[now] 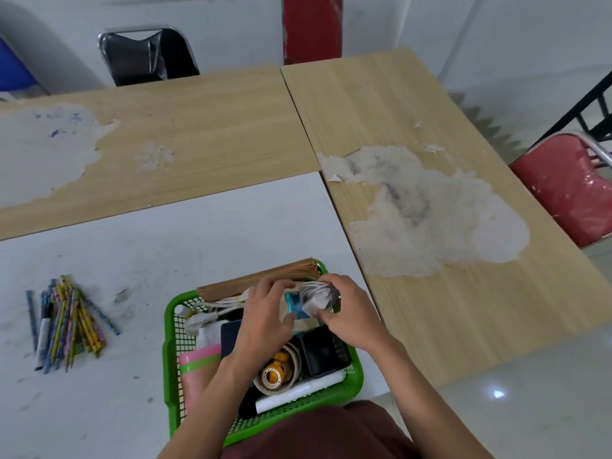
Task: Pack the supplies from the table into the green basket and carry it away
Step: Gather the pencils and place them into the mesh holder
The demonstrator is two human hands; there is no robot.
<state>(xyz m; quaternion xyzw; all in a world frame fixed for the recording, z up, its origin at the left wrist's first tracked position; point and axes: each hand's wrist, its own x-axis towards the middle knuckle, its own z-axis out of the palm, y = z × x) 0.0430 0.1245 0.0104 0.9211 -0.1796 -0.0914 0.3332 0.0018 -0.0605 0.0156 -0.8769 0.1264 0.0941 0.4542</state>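
Note:
The green basket (170, 329) stands at the near edge of the white table (165, 240), filled with supplies. Both hands are over its far end. My right hand (347, 313) grips a white charger with coiled cable (316, 294). My left hand (265, 313) holds a small blue packet (294, 301) beside it. Inside the basket lie brown envelopes (261, 281), a white cable with plug (205, 318), a pink and green cup (195, 366), tape rolls (276, 374), a dark case (323, 354) and a white tube (298, 390). A pile of pencils and pens (68, 321) lies on the table to the left.
Two worn wooden tables (414, 127) adjoin the white one at the back and right. A black chair (145, 56) stands behind, a red chair (569, 190) at the right, a red pillar (311, 28) at the back. My dark red clothing (324, 432) is at the bottom.

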